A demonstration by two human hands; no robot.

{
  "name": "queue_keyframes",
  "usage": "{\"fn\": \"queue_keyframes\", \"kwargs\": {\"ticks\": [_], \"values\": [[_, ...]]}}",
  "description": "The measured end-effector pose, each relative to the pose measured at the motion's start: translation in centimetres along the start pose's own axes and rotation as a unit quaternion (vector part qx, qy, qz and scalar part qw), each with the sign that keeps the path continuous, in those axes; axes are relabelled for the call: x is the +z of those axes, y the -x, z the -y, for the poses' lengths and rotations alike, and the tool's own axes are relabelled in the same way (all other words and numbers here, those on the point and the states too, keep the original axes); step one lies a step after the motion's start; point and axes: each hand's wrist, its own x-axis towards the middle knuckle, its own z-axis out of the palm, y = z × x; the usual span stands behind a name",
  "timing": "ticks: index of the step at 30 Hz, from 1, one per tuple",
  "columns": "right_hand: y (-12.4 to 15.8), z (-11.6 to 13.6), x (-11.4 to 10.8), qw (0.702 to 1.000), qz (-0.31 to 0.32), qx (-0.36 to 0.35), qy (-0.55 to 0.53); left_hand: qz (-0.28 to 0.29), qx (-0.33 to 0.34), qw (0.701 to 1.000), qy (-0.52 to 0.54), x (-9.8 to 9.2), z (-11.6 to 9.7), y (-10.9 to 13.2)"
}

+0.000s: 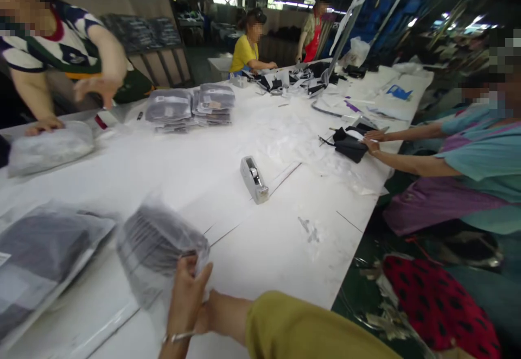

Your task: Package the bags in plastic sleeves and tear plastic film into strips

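My left hand (186, 293), with a bracelet on the wrist, is closed on the lower corner of a clear plastic bag holding a dark folded garment (157, 242). The bag is tilted just above the white table (285, 239) and smeared by motion. My right arm, in an olive-yellow sleeve (293, 329), reaches in from the right. Its hand (204, 315) sits right behind my left hand, and its fingers are hidden. A second bagged dark garment (38, 264) lies flat at the near left.
A white tape dispenser (254, 178) stands mid-table. Stacks of bagged garments (191, 106) sit further back. A person in a striped shirt presses a bag (49, 147) at the left. At the right, a person in teal handles a dark garment (349, 144). The table edge runs diagonally on the right.
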Motion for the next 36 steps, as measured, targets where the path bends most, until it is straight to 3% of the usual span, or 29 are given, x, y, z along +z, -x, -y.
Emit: {"fn": "queue_keyframes", "kwargs": {"ticks": [3, 4, 7, 9, 11, 14, 16, 19, 23, 27, 29, 32, 36], "values": [[4.6, -0.1, -4.4, 0.998, -0.035, 0.061, 0.002, 0.084, 0.034, 0.996, 0.01, 4.8, -0.4, -1.2], [6.6, 0.1, -6.4, 0.995, -0.079, 0.064, 0.013, 0.094, 0.05, 0.994, 0.008, 5.9, -0.2, -1.0], [13.4, 0.6, -14.4, 0.944, -0.303, -0.054, 0.115, 0.069, 0.17, 0.98, -0.073, 7.5, 1.9, 0.7], [17.0, 0.3, -20.4, 0.834, -0.451, -0.157, 0.276, 0.004, 0.287, 0.938, -0.196, 7.3, 4.5, 2.1], [18.7, -0.7, -25.4, 0.732, -0.549, -0.128, 0.384, -0.059, 0.349, 0.881, -0.314, 6.3, 7.6, 3.2], [17.4, -2.0, -29.6, 0.655, -0.581, -0.053, 0.48, -0.08, 0.301, 0.862, -0.4, 4.0, 11.5, 3.5], [15.2, -1.5, -30.8, 0.613, -0.582, -0.048, 0.532, -0.049, 0.252, 0.867, -0.428, 2.5, 12.4, 3.1], [12.3, 1.7, -31.9, 0.577, -0.576, -0.068, 0.574, 0.011, 0.216, 0.882, -0.418, 1.4, 10.7, 3.0], [11.3, 7.2, -34.1, 0.587, -0.548, -0.084, 0.591, 0.047, 0.224, 0.898, -0.375, 2.7, 7.0, 4.3], [12.5, 10.5, -35.4, 0.585, -0.494, -0.111, 0.634, -0.009, 0.206, 0.904, -0.375, 4.6, 6.0, 5.6], [13.6, 11.3, -34.9, 0.575, -0.473, -0.128, 0.655, -0.017, 0.194, 0.905, -0.379, 5.0, 6.4, 5.5], [15.4, 12.1, -32.7, 0.561, -0.502, -0.188, 0.63, -0.001, 0.171, 0.913, -0.37, 4.9, 7.2, 4.6], [16.6, 12.2, -28.3, 0.635, -0.504, -0.31, 0.498, 0.022, 0.165, 0.929, -0.329, 4.0, 7.0, 3.7]]}}
